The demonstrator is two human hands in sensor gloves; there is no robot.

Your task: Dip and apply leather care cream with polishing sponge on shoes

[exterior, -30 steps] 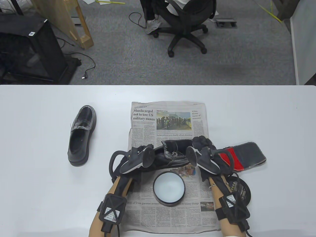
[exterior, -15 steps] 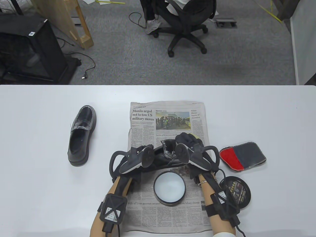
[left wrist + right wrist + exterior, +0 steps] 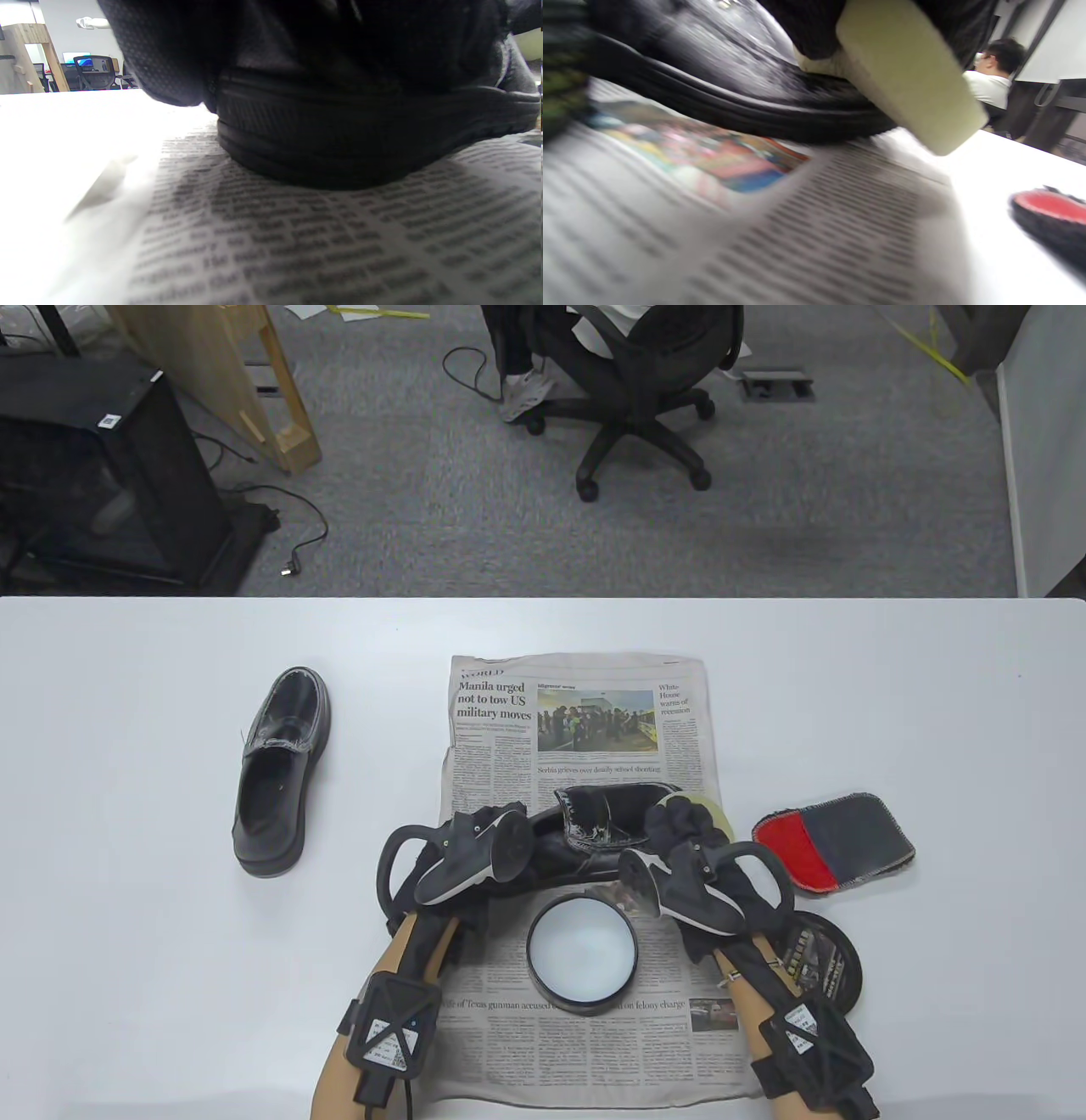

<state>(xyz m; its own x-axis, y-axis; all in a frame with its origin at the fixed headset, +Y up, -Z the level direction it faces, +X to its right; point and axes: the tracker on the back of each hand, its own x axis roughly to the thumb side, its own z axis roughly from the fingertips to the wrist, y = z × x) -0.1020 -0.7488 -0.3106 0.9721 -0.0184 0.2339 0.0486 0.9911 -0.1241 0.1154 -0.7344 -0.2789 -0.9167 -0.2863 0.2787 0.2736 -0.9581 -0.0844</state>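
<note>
A black leather shoe (image 3: 594, 836) lies sideways on the newspaper (image 3: 577, 721). My left hand (image 3: 475, 853) holds its toe end; in the left wrist view my gloved fingers (image 3: 169, 51) rest on the shoe above its sole (image 3: 339, 140). My right hand (image 3: 687, 827) grips a pale yellow sponge (image 3: 711, 810) against the shoe's heel end. The sponge (image 3: 908, 80) also shows in the right wrist view, beside the shoe's sole (image 3: 734, 110). An open tin of white cream (image 3: 581, 954) stands just in front of the shoe.
A second black shoe (image 3: 282, 772) stands on the table to the left. A red and grey cloth (image 3: 836, 840) lies to the right, also in the right wrist view (image 3: 1052, 216). The tin's black lid (image 3: 819, 963) lies under my right forearm.
My right hand with the sponge moved left over the shoe's opening, then back right to the heel end. My left hand and the shoe stayed put.
</note>
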